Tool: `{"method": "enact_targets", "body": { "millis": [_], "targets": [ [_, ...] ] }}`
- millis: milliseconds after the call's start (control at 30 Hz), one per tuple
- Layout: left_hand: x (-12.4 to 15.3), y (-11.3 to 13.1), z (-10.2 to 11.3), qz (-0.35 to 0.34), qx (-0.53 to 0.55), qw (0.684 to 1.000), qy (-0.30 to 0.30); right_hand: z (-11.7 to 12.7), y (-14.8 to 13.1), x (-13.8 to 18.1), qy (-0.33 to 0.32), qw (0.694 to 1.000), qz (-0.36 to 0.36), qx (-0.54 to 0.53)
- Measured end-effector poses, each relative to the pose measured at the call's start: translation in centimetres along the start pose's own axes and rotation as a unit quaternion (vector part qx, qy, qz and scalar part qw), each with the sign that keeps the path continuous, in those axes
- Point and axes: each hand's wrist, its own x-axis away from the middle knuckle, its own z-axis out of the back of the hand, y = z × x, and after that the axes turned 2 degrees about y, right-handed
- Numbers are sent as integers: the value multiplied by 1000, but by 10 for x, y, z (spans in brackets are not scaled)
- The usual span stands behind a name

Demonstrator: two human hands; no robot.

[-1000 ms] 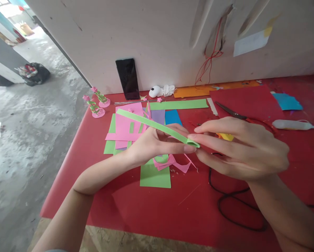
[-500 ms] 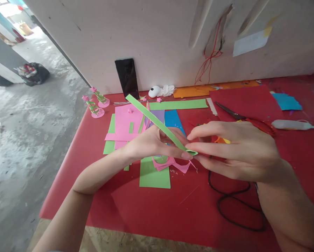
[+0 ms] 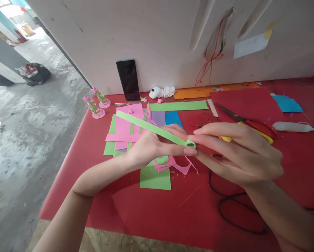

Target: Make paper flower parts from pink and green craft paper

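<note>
A narrow green paper strip (image 3: pixel 151 126) is held above the table, its right end folded into a small loop and its long tail slanting up to the left. My left hand (image 3: pixel 162 143) pinches the strip close to the loop, thumb in front. The fingertips of my right hand (image 3: pixel 232 150) grip the loop from the other side. Under the hands lie pink paper (image 3: pixel 127 120), a green sheet (image 3: pixel 155 178) and curled pink scraps (image 3: pixel 181 168). Behind my right hand, scissors (image 3: pixel 235 116) with red handles are partly hidden.
A black phone (image 3: pixel 128 80) leans on the white wall behind the red table (image 3: pixel 146 217). Two small pink star ornaments (image 3: pixel 97 112) stand at the left edge. A glue bottle (image 3: pixel 290 126) lies at right; a black cord (image 3: pixel 225 213) curls in front. White earphones case (image 3: pixel 154 92) sits near the wall.
The strip's free tail has swung lower and to the left. Its folded end has turned so the loop's opening faces me, and my right fingers have shifted around it.
</note>
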Motion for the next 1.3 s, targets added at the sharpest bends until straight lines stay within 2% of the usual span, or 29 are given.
{"method": "enact_targets", "body": {
  "millis": [233, 367, 500, 667, 833, 1000, 1100, 1300],
  "targets": [
    [-1, 0, -2, 6, -6, 1000, 1, -5, -4, -1, 6, 1000, 13, 9],
    [-1, -2, 1, 0, -2, 1000, -22, -5, 0, 0, -5, 1000, 23, -2],
    [-3, -4, 5, 28, -13, 999, -14, -7, 3, 1, -8, 1000, 8, -13],
    [-6, -3, 9, 46, -12, 999, -5, -3, 7, 0, -38, 995, -41, -78],
    [-8, -5, 9, 55, 6, 998, -9, 1, 13, 0, -81, 984, -54, -146],
    [-8, -8, 10, 42, 23, 999, 15, -3, 13, 4, -38, 980, -99, -166],
    [-8, -9, 11, 36, 22, 999, 2, -4, 11, 5, -22, 979, -114, -166],
    [-9, -5, 10, 48, 26, 998, -22, 1, 14, 0, -96, 970, -117, -189]
  ]
}}
